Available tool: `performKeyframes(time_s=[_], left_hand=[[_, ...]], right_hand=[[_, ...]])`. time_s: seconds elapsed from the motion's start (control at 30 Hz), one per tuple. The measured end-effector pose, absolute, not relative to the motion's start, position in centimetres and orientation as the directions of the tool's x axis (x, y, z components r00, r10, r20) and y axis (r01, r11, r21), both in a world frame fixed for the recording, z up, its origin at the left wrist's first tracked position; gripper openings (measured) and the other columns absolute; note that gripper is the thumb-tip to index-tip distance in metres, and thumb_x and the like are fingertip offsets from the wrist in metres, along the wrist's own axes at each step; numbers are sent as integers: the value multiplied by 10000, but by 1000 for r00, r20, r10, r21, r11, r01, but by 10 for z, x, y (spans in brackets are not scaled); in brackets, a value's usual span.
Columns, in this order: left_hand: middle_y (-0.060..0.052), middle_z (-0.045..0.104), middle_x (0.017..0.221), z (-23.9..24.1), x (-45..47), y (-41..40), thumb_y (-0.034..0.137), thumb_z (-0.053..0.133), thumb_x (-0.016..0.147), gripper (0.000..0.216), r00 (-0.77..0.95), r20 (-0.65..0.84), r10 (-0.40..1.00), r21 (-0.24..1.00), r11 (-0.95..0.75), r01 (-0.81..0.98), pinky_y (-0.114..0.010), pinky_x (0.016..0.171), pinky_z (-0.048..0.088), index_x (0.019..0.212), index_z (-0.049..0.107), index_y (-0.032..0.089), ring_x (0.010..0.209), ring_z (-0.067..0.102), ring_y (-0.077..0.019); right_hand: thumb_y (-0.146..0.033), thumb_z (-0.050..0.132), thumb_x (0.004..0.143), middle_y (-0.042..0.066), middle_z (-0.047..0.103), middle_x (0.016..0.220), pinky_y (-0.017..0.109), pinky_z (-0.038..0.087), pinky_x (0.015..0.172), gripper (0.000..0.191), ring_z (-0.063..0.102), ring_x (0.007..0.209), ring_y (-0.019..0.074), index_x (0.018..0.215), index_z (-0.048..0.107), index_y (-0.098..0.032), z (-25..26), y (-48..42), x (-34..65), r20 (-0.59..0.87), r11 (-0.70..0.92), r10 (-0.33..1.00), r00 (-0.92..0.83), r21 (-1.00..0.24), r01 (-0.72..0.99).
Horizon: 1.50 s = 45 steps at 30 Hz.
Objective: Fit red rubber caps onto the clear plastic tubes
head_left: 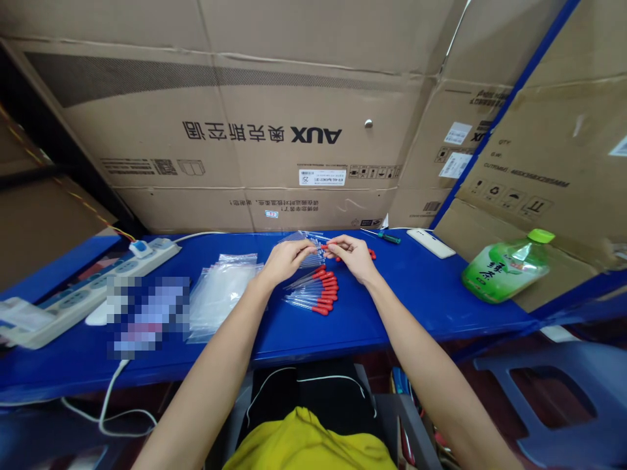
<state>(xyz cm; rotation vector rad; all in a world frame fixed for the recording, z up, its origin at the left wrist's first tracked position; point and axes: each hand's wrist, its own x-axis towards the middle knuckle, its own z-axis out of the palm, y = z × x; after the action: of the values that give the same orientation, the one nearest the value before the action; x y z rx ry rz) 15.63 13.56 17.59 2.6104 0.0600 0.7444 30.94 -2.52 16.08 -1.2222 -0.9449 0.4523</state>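
Left hand [289,258]: yours was mid-frame, thumb and fingers drawn in close together, but I honestly couldn't tell if they had hold of a tube, too tiny
Right hand [355,256]: you had thumb and fingers pinched onto a red cap [324,247], in the gap between your hands
Capped tubes [321,290]: fanned out on the blue surface [353,326] just below your hands in the frame, red ends to the right
Clear tubes [311,261]: bunched mid-frame, partly hidden by your left hand
More red caps [371,254]: peeking out just right of your right hand
Plastic bags [223,297]: stacked flat left of center, near your left forearm
Screwdriver [389,237]: right of center, past your right hand
Green bottle [504,267]: far right, leaning over
Power strip [132,261]: off at the left
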Motion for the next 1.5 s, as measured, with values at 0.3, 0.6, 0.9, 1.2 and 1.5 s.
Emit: performKeyframes(time_s=[0.3,0.6,0.9,1.2,1.5], left_hand=[[-62,791,998,172,161,135,417,463,1055,378,831,539,137,491,-853,-179,-282,789,466,1004,762,193,912,722,-220],[-68,784,964,175,161,132,417,466,1053,388,828,546,128,518,-828,-213,-281,765,466,993,758,168,844,703,-205],[-59,776,935,173,162,133,417,453,1060,403,826,554,99,500,-833,-236,-266,758,450,984,755,160,820,690,-186],[-62,768,904,173,162,133,409,455,1061,400,826,559,71,500,-824,-267,-263,748,454,959,746,156,794,680,-181],[-73,765,986,169,164,130,453,495,1047,381,742,651,158,415,-893,-175,-282,766,459,1043,760,179,829,676,-184]], right_hand=[[-560,860,698,47,788,777,405,643,779,406,771,733,242,862,739,-209,160,-23,302,391,341,699,599,-918,202],[-581,826,742,46,780,785,383,638,744,409,754,693,225,874,720,-209,161,-21,297,411,360,676,611,-908,213],[-571,804,773,44,775,769,342,625,716,398,742,669,193,866,703,-197,157,-19,298,452,372,665,594,-891,260],[-548,836,741,48,776,757,368,635,736,386,747,673,213,849,728,-194,156,-18,295,431,384,680,593,-899,213],[-573,811,759,27,756,764,325,610,704,421,720,674,184,944,718,-206,159,-19,305,410,346,697,588,-911,226]])
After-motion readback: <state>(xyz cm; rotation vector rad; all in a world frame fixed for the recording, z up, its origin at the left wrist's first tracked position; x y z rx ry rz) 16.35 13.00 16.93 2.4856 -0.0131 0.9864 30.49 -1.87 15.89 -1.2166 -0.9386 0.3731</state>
